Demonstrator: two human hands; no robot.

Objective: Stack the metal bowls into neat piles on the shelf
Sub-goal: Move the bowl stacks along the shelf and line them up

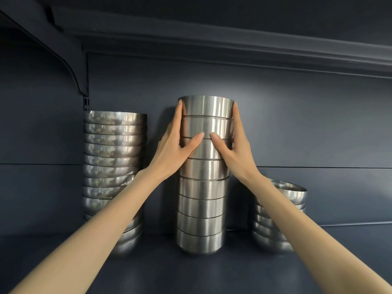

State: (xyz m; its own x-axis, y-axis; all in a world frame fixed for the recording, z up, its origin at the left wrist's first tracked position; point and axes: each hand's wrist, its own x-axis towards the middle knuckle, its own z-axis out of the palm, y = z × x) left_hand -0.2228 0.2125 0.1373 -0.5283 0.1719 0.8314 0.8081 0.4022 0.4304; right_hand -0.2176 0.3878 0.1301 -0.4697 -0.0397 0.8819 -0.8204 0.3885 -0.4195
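Pressing, not gripping: left hand (175,145) and right hand (231,146) flank the middle bowl stack (201,209) at frame centre, fingers straight, thumbs across its front. I note its long axis upright, both hands equally near.

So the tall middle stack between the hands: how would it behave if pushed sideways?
Likely tippy: the middle stack is tall and narrow, and its base bowl looks rounded. Probably slippery, since the steel is smooth and shiny. The left hand and right hand press its sides, suggesting it needs steadying.
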